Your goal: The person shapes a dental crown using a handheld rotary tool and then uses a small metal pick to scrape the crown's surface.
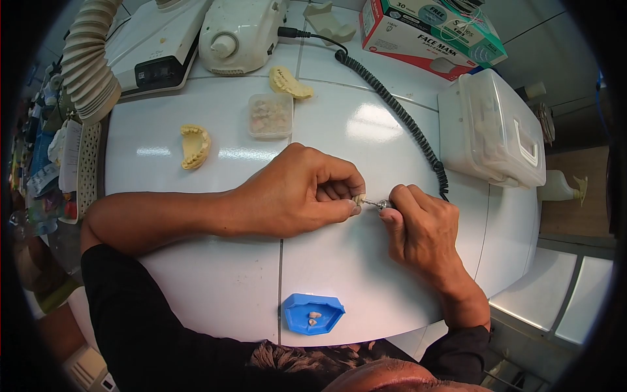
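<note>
My left hand [294,193] is closed, pinching a small yellowish tooth-like piece [358,198] between thumb and forefinger. My right hand [424,228] grips a rotary handpiece [384,204], its metal nose pointing left. The thin bur [370,202] meets the small piece at the left fingertips. Most of the handpiece is hidden in my right palm. Nearer to me, a blue tray [287,306] holds a few small tooth-coloured pieces [314,315].
Beyond my left hand are a yellow dental cast [196,147], another cast [289,83] and a clear box of small pieces [270,116]. A control unit [238,39] with a coiled cord [398,98] stands behind. A face mask box [431,36] and white case [490,130] sit right.
</note>
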Demonstrator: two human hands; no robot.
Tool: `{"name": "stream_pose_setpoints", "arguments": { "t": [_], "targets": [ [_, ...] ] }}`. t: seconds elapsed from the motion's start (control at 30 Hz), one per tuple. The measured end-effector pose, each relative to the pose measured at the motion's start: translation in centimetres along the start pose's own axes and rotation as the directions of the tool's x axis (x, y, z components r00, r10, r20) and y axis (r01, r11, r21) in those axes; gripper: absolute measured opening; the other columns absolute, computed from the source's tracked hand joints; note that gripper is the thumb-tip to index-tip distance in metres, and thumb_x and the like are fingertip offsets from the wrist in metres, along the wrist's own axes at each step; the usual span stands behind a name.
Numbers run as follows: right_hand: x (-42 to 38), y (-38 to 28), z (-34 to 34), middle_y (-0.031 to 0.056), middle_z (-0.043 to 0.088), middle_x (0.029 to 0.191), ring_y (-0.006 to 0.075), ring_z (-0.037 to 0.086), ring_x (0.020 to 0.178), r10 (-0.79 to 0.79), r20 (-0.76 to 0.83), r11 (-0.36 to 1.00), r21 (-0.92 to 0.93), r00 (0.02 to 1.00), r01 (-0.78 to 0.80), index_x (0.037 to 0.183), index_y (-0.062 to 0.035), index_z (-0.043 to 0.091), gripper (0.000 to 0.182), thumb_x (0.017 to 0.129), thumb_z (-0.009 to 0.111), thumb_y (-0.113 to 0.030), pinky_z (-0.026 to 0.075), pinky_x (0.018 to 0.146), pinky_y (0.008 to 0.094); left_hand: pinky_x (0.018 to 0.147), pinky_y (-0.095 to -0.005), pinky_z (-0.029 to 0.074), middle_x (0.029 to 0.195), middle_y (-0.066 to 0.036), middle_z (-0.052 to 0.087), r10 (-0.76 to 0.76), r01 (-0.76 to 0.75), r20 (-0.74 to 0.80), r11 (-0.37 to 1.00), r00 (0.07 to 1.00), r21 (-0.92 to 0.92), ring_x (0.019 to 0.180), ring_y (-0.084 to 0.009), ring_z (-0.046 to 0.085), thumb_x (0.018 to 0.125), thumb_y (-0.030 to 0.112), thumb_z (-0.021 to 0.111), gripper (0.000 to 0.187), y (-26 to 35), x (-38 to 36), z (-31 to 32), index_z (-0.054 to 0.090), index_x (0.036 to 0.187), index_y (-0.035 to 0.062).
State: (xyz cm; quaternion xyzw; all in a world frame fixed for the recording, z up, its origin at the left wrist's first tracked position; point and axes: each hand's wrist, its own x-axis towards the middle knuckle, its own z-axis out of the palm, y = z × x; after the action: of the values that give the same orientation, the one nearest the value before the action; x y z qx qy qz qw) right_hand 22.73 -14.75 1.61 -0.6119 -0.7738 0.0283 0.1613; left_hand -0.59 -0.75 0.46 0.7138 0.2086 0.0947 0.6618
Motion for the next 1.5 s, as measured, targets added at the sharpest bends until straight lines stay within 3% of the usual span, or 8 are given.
{"name": "stream_pose_setpoints", "arguments": {
  "t": [0.6, 1.5],
  "targets": [
    [-0.07, 0.14, 0.47, 0.0063, 0.055, 0.07, 0.0276, 0.055, 0.049, 0.006, -0.053, 0.999, 0.048, 0.999, -0.003, 0.089, -0.0092, 0.062, 0.04, 0.113, 0.065, -0.041, 0.043, 0.048, 0.0398, 0.092, -0.0257, 0.06, 0.108, -0.007, 0.08, -0.024, 0.026, 0.023, 0.997, 0.999, -0.077, 0.1, -0.0092, 0.072, 0.103, 0.004, 0.077, 0.023, 0.17, 0.06, 0.03, 0.076, 0.124, -0.0064],
    [0.0, 0.36, 0.23, 0.0056, 0.054, 0.069, 0.0275, 0.054, 0.048, 0.004, -0.03, 1.0, 0.001, 1.0, -0.004, 0.088, -0.0098, 0.062, 0.039, 0.112, 0.066, -0.04, 0.042, 0.047, 0.0398, 0.088, -0.0253, 0.06, 0.108, -0.008, 0.08, -0.012, 0.013, 0.028, 1.0, 1.0, -0.016, 0.099, -0.0095, 0.074, 0.102, 0.005, 0.079, 0.023, 0.39, 0.03, -0.1, 0.077, 0.122, -0.0062]
  ]
}}
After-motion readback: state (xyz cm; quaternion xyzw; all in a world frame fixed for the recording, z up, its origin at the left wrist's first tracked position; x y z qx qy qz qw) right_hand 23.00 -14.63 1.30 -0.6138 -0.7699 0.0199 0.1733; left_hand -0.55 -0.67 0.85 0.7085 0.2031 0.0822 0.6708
